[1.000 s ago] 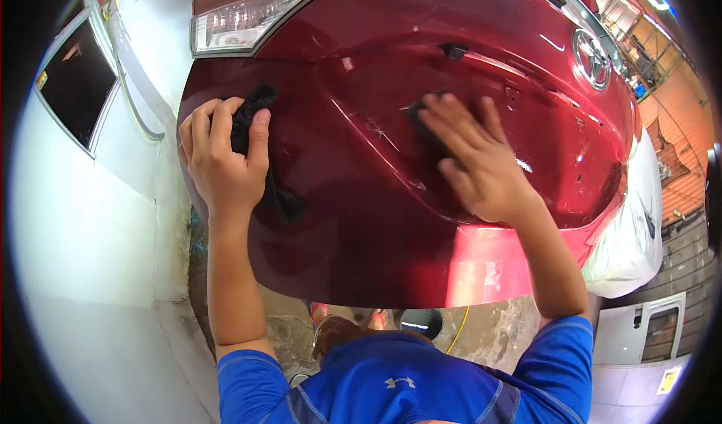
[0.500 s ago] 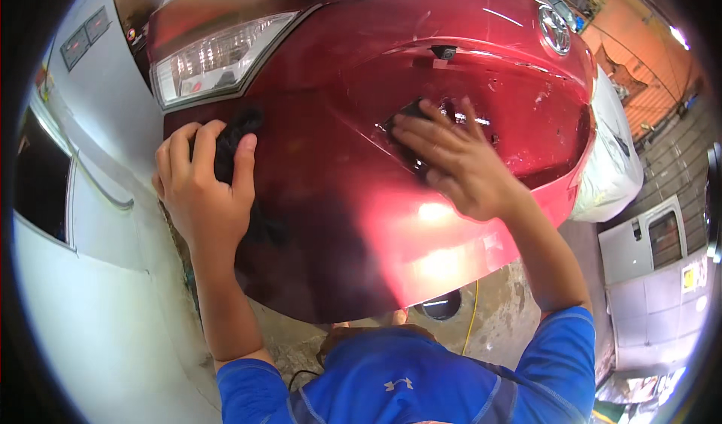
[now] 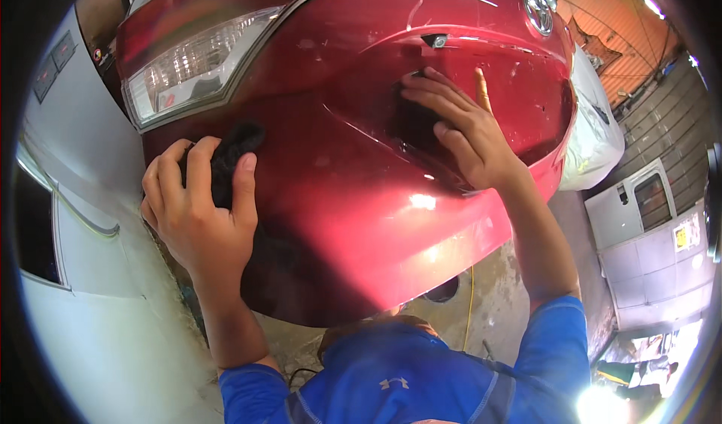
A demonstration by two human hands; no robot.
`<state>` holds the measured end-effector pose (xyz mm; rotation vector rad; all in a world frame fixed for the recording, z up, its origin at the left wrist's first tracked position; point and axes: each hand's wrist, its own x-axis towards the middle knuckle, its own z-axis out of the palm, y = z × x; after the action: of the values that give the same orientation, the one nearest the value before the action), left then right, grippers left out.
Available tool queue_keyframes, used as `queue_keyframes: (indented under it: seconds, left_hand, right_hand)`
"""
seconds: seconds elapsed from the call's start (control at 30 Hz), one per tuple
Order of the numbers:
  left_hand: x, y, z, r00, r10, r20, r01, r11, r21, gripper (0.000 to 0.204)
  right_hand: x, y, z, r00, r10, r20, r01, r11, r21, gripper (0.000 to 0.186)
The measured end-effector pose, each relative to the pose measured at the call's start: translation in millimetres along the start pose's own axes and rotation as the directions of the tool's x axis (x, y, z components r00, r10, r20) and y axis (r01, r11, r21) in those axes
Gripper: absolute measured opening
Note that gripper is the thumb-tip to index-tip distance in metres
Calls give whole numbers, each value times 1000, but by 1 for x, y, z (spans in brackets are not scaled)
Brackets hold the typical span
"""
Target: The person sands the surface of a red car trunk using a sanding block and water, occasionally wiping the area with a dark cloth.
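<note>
My left hand [image 3: 201, 206] curls around a bunched black cloth [image 3: 239, 142] and rests against the red bumper of a car, below the clear-lensed lamp [image 3: 207, 63]. On the recessed red panel [image 3: 519, 97], my right hand [image 3: 462, 127] lies with its fingers stretched out and the index finger raised apart from the others. A dark patch shows under and beside those fingers; whether it is a thin sheet or only shadow and reflection, I cannot tell. Small light marks and wet-looking glints spot the panel. A small black camera-like fitting [image 3: 435, 41] sits at the recess's upper edge.
A white wall [image 3: 90, 281] stands close on the left. White sheeting [image 3: 594, 138] covers something beyond the car's right end. A yellow line [image 3: 471, 304] runs over the concrete floor below the bumper. A white vehicle door [image 3: 635, 202] stands at the right.
My right hand has moved slightly up on the panel, its fingers drawn closer together. My left hand still grips the black cloth. The whole view has shifted, with the car now further left.
</note>
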<state>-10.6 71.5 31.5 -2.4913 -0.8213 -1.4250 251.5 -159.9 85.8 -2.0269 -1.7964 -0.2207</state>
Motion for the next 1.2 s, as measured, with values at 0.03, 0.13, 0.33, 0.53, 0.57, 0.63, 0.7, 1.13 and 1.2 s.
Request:
queue_keyframes:
  seconds: [0.03, 0.13, 0.33, 0.53, 0.57, 0.63, 0.7, 1.13, 1.2]
  left_hand:
    - [0, 0, -1, 1000, 6, 3, -6, 1000, -5, 38]
    - [0, -1, -2, 1000, 26, 12, -26, 999, -18, 38]
    - [-1, -3, -4, 999, 37, 5, -37, 999, -14, 37]
    - [0, 1, 0, 999, 40, 3, -40, 998, -41, 36]
    - [0, -2, -2, 999, 33, -3, -33, 999, -32, 36]
    - [-2, -2, -4, 999, 48, 4, -48, 998, -42, 36]
    - [-1, -1, -3, 999, 53, -13, -53, 997, -55, 36]
    - [-3, -3, 0, 997, 69, -25, -71, 996, -57, 35]
    - [-4, -6, -2, 997, 67, -44, -69, 996, -48, 34]
  right_hand:
    - [-3, -8, 7, 997, 63, -34, -64, 998, -6, 59]
    - [-6, -49, 29, 1000, 16, -20, -13, 988, 154, 57]
    - [-6, -48, 31, 997, -54, -56, 65, 975, 214, 59]
    - [-8, -21, 27, 992, -128, -12, 129, 982, 137, 56]
    - [-6, -40, 31, 990, -128, -62, 137, 971, 197, 55]
    - [-20, -16, 15, 994, 40, -102, 8, 901, 433, 58]
    - [-42, 5, -19, 964, 172, -201, -42, 849, 526, 62]
    - [-31, -13, 27, 993, -32, -117, 11, 985, -174, 71]
    - [-35, 6, 17, 991, 53, -122, -85, 957, -276, 75]
